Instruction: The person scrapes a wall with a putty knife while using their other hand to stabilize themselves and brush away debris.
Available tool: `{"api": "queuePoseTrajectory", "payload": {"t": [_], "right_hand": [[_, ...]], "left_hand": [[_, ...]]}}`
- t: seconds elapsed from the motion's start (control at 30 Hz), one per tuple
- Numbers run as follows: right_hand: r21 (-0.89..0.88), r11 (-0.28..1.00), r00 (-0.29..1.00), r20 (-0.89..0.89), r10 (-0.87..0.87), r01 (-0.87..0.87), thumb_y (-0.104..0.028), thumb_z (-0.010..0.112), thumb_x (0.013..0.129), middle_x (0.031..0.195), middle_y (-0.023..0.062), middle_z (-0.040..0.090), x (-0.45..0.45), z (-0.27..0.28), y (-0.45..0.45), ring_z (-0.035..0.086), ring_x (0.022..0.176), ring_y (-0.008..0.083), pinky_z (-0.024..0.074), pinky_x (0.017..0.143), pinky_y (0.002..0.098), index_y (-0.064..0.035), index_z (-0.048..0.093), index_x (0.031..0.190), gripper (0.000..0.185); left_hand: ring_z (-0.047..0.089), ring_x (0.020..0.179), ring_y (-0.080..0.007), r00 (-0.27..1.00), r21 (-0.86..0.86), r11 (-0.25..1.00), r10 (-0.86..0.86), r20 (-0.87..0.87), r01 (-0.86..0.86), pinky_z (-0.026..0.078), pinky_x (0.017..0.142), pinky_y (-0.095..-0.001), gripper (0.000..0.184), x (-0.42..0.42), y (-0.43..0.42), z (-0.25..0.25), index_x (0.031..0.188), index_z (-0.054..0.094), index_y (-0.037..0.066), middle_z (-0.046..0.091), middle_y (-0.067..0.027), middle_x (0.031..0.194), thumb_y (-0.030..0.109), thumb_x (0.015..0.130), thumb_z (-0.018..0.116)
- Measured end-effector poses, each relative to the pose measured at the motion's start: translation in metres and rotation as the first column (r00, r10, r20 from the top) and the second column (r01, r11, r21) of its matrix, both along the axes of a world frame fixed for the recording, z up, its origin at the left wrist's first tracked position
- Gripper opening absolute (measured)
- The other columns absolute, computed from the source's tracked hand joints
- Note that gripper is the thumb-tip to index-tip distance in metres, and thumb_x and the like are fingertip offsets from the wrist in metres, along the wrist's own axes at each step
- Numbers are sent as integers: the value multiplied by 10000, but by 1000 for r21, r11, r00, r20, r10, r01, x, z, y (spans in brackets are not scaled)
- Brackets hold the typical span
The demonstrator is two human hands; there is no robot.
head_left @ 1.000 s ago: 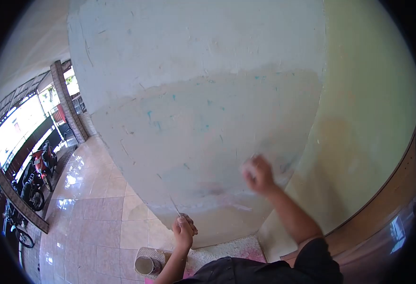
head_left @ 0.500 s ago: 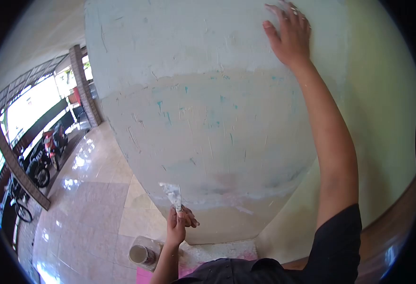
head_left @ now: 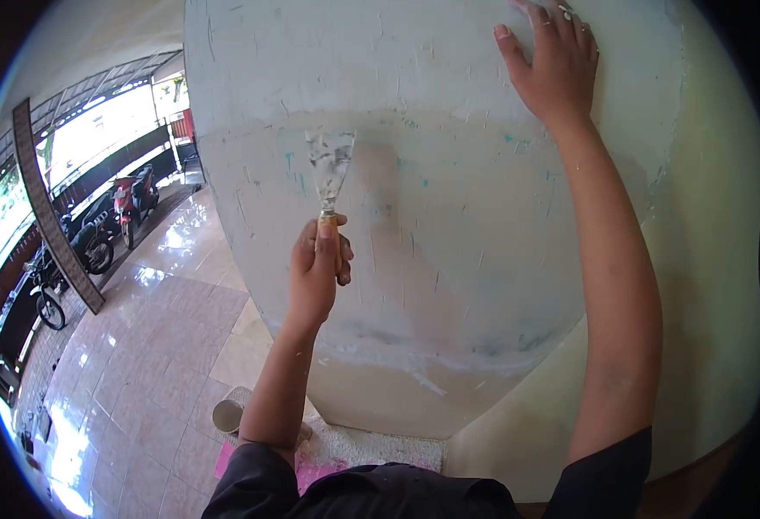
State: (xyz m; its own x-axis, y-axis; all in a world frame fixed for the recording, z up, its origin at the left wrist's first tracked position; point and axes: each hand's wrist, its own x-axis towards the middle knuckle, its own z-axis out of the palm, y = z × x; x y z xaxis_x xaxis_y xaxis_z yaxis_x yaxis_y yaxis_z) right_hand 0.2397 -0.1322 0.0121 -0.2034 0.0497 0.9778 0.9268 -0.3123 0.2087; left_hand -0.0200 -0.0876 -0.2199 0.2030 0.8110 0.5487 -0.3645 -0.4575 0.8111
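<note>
Before a patchy grey wall [head_left: 501,225], grips a smeared scraper [head_left: 332,164] blade-up in the left hand [head_left: 313,281]; spreads the right hand [head_left: 562,78] higher, against the wall, with a cup [head_left: 227,417] far below, beside the left forearm [head_left: 274,398].

Glossy tiled floor [head_left: 129,355], motorcycles [head_left: 124,201] near a post [head_left: 49,212], bright daylight.

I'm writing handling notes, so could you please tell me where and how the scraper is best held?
The scraper is probably best gripped by its narrow handle, from below, as the left hand does: its wide, smeared blade flares upward.
</note>
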Motion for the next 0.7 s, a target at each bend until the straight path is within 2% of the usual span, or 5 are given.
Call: {"api": "queuePoseTrajectory", "payload": {"t": [0.13, 0.3, 0.43, 0.53, 0.7], "right_hand": [[17, 1000, 1000, 2, 24, -24, -346, 560, 929, 1393, 193, 422, -2, -2, -1, 335, 1349, 352, 200, 1140, 528, -56, 491, 1275, 456], [-12, 1000, 999, -50, -3, 2, -354, 559, 928, 1390, 201, 422, -3, -4, -1, 332, 1353, 356, 198, 1143, 530, -43, 489, 1278, 474], [-31, 999, 997, -69, -25, 23, -356, 560, 927, 1400, 209, 406, -9, -2, -5, 321, 1359, 359, 196, 1145, 528, -37, 484, 1281, 482], [-29, 1000, 998, -56, -12, 11, -350, 562, 926, 1407, 205, 398, -9, -3, -3, 315, 1361, 360, 197, 1145, 526, -42, 470, 1292, 487], [-24, 999, 996, -83, -36, 34, -335, 570, 923, 1410, 204, 391, -19, -4, -5, 309, 1363, 359, 200, 1142, 526, -47, 453, 1296, 486]], "left_hand": [[442, 505, -55, 990, -122, 989, 74, -121, -89, 373, 447, -220, 375, 12, 21, -111, 921, 511, 60, 488, 12, 648, 407, 1023, 416], [419, 473, -80, 999, -408, 913, 26, 25, -14, 362, 435, -234, 355, 11, -38, -300, 1004, 462, 49, 443, 0, 604, 390, 1036, 369], [398, 493, -73, 993, -208, 973, 112, 38, -102, 361, 454, -232, 353, -4, -31, -276, 943, 451, 64, 435, 11, 621, 384, 1042, 339], [418, 506, -70, 984, 115, 979, 164, 64, -171, 366, 458, -229, 373, -17, 8, -151, 913, 474, 45, 451, -1, 615, 374, 1042, 354], [436, 453, -66, 986, 79, 986, 150, -75, -144, 368, 423, -215, 433, -35, 25, 1, 989, 533, 19, 481, -10, 583, 424, 1029, 385]]}}
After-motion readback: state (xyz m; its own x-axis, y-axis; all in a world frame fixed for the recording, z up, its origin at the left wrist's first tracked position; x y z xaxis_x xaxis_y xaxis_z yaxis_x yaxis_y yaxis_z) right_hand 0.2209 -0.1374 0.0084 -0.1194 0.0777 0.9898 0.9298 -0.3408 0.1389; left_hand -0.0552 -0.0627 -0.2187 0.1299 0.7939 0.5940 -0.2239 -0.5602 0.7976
